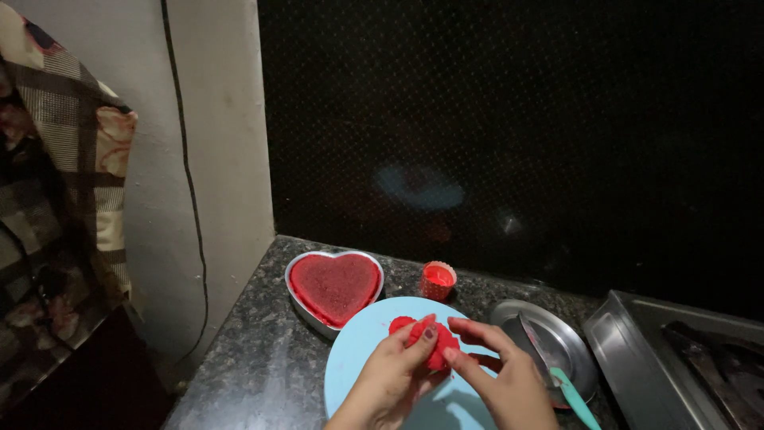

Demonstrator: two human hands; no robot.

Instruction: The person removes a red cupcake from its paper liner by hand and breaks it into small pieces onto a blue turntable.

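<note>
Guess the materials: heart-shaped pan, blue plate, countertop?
Heart-shaped pan: looks like thin metal, its pale rim catching light. Blue plate: matte, even pale blue, probably plastic; ceramic not ruled out. Countertop: dark speckled stone, granite-like, slightly glossy.

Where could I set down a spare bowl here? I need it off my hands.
Bare granite counter lies left of the light blue plate, below the heart-shaped cake tin. It is crowded rightward: red cupcake liner, round steel plate, steel tray.
</note>
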